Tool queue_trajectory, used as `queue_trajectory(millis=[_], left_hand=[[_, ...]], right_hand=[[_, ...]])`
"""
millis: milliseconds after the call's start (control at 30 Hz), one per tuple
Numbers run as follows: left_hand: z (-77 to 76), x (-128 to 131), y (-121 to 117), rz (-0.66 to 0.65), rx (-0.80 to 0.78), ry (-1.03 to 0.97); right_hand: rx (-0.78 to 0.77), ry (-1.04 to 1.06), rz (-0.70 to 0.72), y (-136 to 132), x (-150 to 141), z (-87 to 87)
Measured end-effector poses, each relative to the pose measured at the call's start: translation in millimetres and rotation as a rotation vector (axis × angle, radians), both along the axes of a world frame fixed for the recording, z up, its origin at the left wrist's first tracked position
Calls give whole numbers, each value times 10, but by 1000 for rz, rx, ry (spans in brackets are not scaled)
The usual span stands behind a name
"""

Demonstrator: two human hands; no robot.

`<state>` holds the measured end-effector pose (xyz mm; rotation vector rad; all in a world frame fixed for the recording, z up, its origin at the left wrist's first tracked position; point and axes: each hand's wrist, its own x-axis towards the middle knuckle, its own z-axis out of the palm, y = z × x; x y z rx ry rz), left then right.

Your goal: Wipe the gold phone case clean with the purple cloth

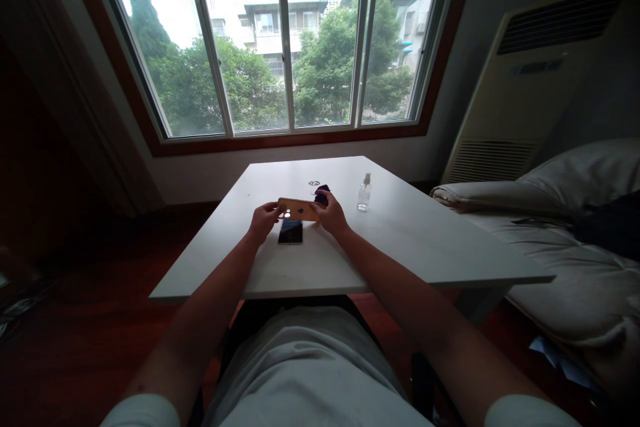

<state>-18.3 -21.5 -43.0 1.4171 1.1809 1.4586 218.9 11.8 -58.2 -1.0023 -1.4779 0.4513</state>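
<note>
An orange phone case (309, 210) with a dark logo and pale camera holes is held sideways over the table, its back towards me. My left hand (263, 220) pinches its left end near the holes, and my right hand (331, 212) grips the right end. Flat on the table below it lies a phone (291, 232) with a dark screen, its far part hidden by the case. Dark purple cloth (323, 192) shows just behind my right fingers; I cannot tell whether they touch it.
The white table (400, 254) carries a clear spray bottle (363, 195) to the right and a small ring-shaped item (314, 183) farther back. A cushioned sofa (565, 254) stands on the right, near a tall air conditioner (530, 74). Beyond the table is a window (325, 47).
</note>
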Motion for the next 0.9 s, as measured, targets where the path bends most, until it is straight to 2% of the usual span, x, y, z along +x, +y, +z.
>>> queue_trajectory(millis=[167,433,900], left_hand=[[52,-8,-37,-53,-56,-111],[60,-7,-28,-247,-192,-379],[137,-67,-82,-505,-287,-495]], right_hand=[[10,9,43,16,-8,-30],[20,1,52,-63,-4,35],[18,8,67,-136,5,104]])
